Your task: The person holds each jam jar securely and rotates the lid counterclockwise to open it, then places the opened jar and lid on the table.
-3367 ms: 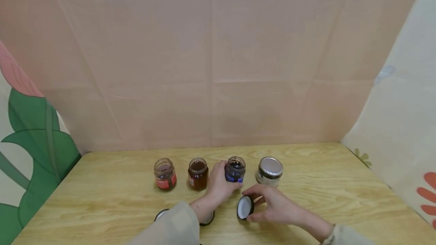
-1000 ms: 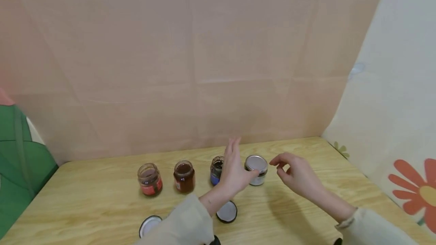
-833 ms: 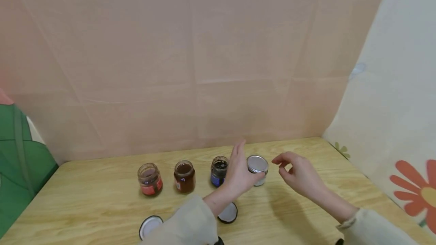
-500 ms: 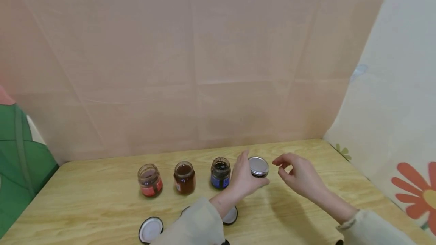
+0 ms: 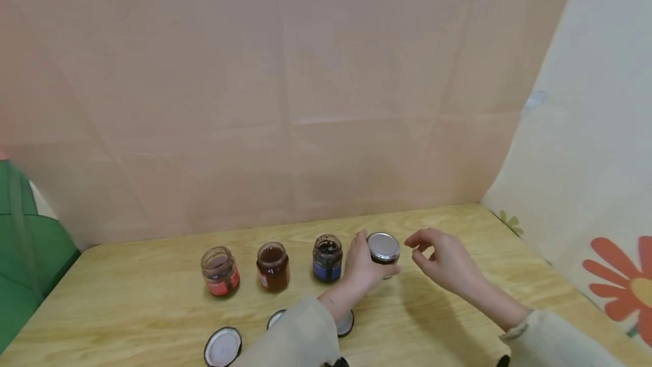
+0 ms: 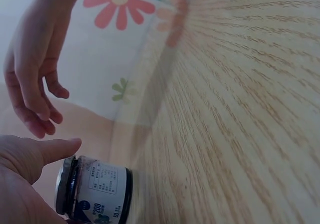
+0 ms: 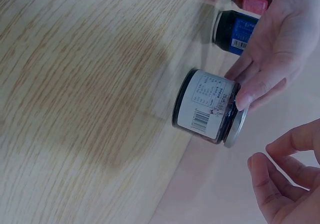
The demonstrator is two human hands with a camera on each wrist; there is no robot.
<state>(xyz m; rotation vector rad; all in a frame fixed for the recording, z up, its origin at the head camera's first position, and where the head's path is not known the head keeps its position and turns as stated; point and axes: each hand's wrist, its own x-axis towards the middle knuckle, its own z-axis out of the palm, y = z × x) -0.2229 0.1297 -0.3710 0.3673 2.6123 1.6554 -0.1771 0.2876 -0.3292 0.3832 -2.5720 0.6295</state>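
A jam jar (image 5: 384,247) with a silver lid and white label stands upright at the right end of a row. My left hand (image 5: 361,271) holds it near the top from the left, thumb across the front and fingers behind. In the right wrist view, the thumb tip meets the jar (image 7: 207,104) just beside its lid (image 7: 236,126). To its right, my right hand (image 5: 450,262) hovers with loosely bent fingers and nothing between them. Left of the hands stands an uncovered blue-labelled jar (image 5: 327,259) with dark contents.
Farther left stand an uncovered brown-red jar (image 5: 273,268) and an uncovered red-labelled jar (image 5: 220,272). In front lie upturned lids: one lid (image 5: 223,347) at left, another lid (image 5: 275,318) and a third lid (image 5: 346,323) partly behind the left sleeve (image 5: 300,336).
My right hand has put the lid down and moved right. My left hand has left the blue-labelled jar and come round the silver-lidded jar, lowering onto it during the last second.
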